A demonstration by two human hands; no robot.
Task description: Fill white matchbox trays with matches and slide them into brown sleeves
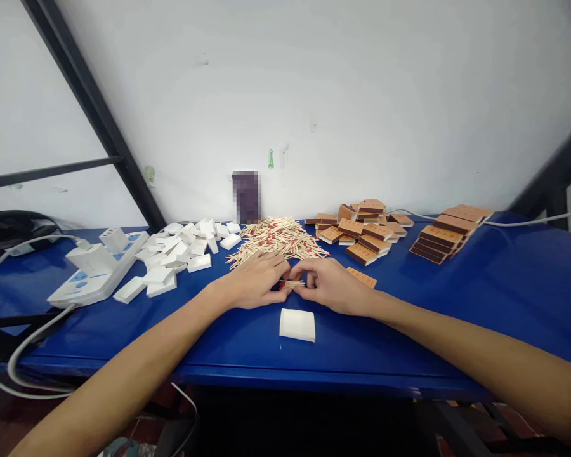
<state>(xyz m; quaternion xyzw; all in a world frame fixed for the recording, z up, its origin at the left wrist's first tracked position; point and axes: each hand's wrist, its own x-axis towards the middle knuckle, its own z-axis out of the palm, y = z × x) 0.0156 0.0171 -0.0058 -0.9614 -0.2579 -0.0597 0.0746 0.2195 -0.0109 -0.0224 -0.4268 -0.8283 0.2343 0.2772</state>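
Between my two hands is a small bundle of matches (293,284), red heads toward the left. My left hand (259,280) closes on the head end with thumb and fingers. At the other end, the thumb and fingers of my right hand (335,285) pinch the sticks. Just nearer to me lies a white matchbox tray (297,325) on the blue table (247,346). Right behind my hands rises a loose heap of matches (280,238). A flat matchbox sleeve (361,277) lies partly hidden behind my right hand.
Many white trays (178,247) are piled at left, beside a white power strip (92,273) with plugs and cables. Brown matchboxes (361,231) lie heaped at right. Farther right stand stacked matchbox sleeves (450,231). A blurred dark block (246,197) leans on the wall.
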